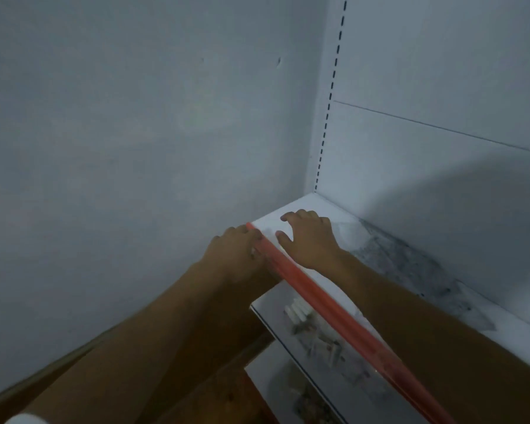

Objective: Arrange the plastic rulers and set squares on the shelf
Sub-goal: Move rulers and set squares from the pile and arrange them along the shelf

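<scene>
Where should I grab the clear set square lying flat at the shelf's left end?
The clear set square lies flat and is barely visible on the shelf. Probably pinch its front edge, coming from the front over the red strip, beside the right hand.

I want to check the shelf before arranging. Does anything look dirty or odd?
Yes. The white shelf has a dark grey smudged patch along its back edge, like dust or grime. Whether any rulers lie there is unclear.
</scene>
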### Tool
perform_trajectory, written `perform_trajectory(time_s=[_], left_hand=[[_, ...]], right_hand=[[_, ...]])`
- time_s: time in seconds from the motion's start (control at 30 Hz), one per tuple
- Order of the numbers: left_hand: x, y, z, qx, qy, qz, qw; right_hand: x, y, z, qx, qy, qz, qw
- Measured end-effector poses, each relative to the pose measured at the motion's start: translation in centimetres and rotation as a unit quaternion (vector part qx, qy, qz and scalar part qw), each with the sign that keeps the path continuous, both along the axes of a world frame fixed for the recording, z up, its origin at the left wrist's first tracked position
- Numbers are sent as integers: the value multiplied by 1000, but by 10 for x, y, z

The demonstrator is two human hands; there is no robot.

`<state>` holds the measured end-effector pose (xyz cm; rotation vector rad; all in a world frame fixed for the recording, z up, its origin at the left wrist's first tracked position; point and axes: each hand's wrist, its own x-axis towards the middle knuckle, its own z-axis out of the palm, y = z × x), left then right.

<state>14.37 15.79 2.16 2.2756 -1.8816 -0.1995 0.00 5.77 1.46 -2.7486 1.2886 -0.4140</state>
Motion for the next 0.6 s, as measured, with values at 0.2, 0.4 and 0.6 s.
perform_trajectory(time_s=[0.2, 0.4, 0.6], left_hand=[[-21, -65, -9, 9, 8, -128, 992], [-54, -100, -28, 0, 37, -269, 963], [-84, -103, -50, 0, 54, -338, 940]], right_hand=[[-48, -14, -12, 8, -16, -133, 991], [-91, 4, -25, 34, -20, -290, 956], [-129, 53, -44, 38, -33, -421, 906]])
